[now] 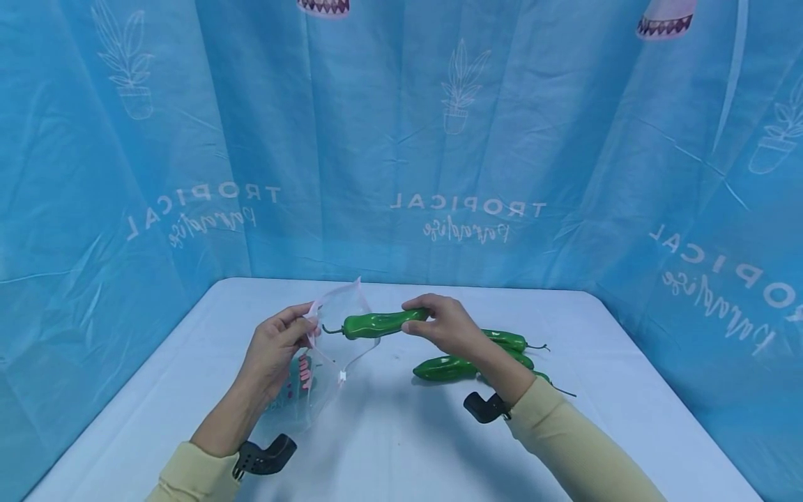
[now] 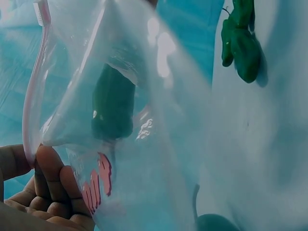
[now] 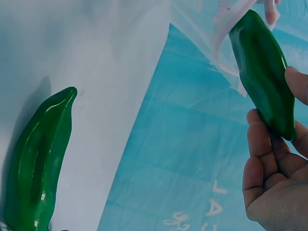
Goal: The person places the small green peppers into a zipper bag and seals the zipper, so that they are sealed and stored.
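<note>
A clear zip bag (image 1: 323, 397) with a pink-edged mouth, a white slider (image 1: 342, 376) and pink print hangs from my left hand (image 1: 276, 345), whose thumb and fingers pinch its rim. My right hand (image 1: 447, 328) holds a long green pepper (image 1: 376, 324) by its pointed end, thumb on one side and fingers on the other. The pepper lies nearly level, its stem pointing left into the spread mouth. In the left wrist view, this pepper (image 2: 113, 103) shows through the plastic. Lower down, a dark green shape (image 2: 216, 223) with a stem is partly cut off.
Several green peppers (image 1: 442, 369) lie on the white table (image 1: 389, 446) below and behind my right forearm, which partly covers them. Blue printed curtains (image 1: 389, 139) stand around the table's back and sides.
</note>
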The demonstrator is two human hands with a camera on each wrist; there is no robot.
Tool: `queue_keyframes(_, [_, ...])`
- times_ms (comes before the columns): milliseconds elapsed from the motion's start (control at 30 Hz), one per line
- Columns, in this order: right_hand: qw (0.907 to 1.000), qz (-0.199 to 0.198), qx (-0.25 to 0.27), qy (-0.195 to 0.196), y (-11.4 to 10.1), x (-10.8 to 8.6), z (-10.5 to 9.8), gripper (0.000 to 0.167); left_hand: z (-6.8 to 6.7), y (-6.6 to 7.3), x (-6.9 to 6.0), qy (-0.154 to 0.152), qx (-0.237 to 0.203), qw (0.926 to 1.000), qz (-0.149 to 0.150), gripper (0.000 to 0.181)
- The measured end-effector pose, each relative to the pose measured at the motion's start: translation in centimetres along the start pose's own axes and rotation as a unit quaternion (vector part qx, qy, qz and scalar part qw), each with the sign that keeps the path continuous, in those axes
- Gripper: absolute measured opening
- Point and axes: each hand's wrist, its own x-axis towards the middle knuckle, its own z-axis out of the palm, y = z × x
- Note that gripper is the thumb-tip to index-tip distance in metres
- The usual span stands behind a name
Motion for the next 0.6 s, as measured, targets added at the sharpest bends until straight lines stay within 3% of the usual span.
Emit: queue_keyframes(600, [0.998, -0.04, -0.043, -0.023, -1.4, 1.3, 1.2, 0.036, 0.2, 0.3, 0.1, -0.003, -0.008, 1.0, 0.0, 0.042])
